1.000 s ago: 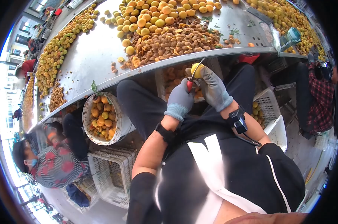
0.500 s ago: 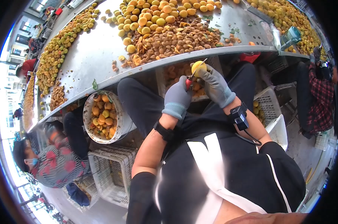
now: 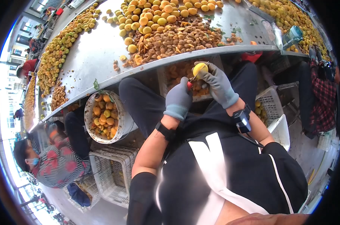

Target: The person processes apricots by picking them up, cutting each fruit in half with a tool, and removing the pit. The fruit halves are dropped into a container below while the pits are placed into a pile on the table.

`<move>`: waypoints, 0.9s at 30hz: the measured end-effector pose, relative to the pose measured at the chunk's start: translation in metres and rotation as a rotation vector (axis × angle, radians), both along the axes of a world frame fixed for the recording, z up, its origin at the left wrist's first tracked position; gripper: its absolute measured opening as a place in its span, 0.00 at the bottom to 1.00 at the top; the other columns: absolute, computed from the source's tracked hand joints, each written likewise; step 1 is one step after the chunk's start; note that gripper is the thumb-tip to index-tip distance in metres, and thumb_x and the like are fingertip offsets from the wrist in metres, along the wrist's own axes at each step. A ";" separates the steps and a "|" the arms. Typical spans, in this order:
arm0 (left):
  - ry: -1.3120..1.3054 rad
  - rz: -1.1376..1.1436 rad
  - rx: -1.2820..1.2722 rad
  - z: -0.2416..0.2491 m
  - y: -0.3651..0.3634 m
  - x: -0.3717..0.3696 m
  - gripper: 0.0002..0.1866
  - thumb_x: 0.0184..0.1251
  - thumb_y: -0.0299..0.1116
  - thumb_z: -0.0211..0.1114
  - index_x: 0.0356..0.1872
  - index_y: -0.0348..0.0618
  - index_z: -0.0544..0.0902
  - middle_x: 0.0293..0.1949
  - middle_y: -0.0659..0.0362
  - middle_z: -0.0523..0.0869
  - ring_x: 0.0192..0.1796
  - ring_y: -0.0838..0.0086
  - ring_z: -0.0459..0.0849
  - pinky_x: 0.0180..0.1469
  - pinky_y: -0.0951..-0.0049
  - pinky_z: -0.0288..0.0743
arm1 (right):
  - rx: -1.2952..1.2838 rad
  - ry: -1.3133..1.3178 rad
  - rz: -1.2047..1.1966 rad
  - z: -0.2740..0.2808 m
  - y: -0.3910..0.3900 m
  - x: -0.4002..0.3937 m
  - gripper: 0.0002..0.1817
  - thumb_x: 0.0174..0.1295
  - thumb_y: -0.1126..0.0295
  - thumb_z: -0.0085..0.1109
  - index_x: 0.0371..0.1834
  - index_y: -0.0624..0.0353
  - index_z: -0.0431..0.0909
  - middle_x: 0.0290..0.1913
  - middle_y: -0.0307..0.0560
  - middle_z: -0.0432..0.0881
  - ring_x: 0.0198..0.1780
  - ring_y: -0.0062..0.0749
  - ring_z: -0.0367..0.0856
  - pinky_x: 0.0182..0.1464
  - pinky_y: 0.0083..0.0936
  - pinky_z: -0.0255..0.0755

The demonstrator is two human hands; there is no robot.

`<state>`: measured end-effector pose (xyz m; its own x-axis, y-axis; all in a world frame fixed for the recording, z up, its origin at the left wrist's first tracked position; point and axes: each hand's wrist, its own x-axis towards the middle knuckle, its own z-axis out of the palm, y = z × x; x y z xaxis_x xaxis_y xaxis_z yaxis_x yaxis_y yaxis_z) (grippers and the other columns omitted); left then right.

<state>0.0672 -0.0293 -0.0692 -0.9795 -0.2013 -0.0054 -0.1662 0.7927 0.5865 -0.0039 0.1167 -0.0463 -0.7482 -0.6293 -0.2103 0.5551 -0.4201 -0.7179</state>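
Note:
My left hand (image 3: pixel 178 98), in a grey glove, is closed around the red handle of a small knife (image 3: pixel 189 85). The knife's thin blade lies across a yellow apricot (image 3: pixel 200 69). Gloved fingers of my right hand (image 3: pixel 218 87) grip that apricot from its right side. Both hands are close together over my lap, just in front of the table edge. Below them, partly hidden by my hands, sits a crate (image 3: pixel 162 85) with orange apricot pieces (image 3: pixel 174 75).
The metal table (image 3: pixel 91 56) carries whole apricots (image 3: pixel 155 18) and a heap of brown pits (image 3: pixel 177 39). A white bucket of apricots (image 3: pixel 122 129) stands left of my knee, near stacked crates (image 3: pixel 119 176). Co-workers sit at left (image 3: pixel 61 165) and right (image 3: pixel 321 101).
The blade has tipped lower across the apricot, and my left hand has shifted slightly. My right fingers have moved up around the fruit; it stays between both hands.

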 end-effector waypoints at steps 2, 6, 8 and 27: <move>0.029 -0.010 0.015 0.000 0.001 0.000 0.08 0.66 0.34 0.56 0.40 0.46 0.70 0.26 0.44 0.82 0.33 0.43 0.81 0.32 0.46 0.72 | 0.412 0.495 -0.134 -0.004 -0.001 -0.005 0.20 0.68 0.61 0.59 0.57 0.61 0.75 0.46 0.40 0.82 0.34 0.12 0.75 0.34 0.09 0.69; 0.011 -0.002 0.050 0.006 0.004 -0.003 0.08 0.64 0.32 0.58 0.41 0.44 0.70 0.29 0.44 0.83 0.36 0.43 0.82 0.34 0.48 0.73 | 0.117 0.086 -0.045 -0.007 0.004 -0.005 0.20 0.67 0.63 0.61 0.56 0.62 0.75 0.43 0.38 0.81 0.34 0.11 0.74 0.35 0.08 0.69; 0.025 -0.009 0.093 0.005 0.005 -0.004 0.09 0.64 0.32 0.59 0.41 0.44 0.71 0.31 0.43 0.83 0.38 0.44 0.82 0.36 0.49 0.74 | -0.117 -0.103 -0.049 -0.005 0.001 -0.001 0.16 0.65 0.61 0.63 0.49 0.59 0.79 0.39 0.35 0.82 0.32 0.10 0.73 0.32 0.07 0.65; -0.145 0.002 0.056 -0.004 0.007 -0.014 0.08 0.63 0.31 0.59 0.41 0.44 0.73 0.33 0.43 0.83 0.40 0.44 0.81 0.39 0.50 0.74 | 0.044 -0.007 -0.058 -0.027 0.006 -0.014 0.16 0.66 0.63 0.61 0.53 0.58 0.74 0.39 0.36 0.80 0.31 0.13 0.74 0.30 0.09 0.68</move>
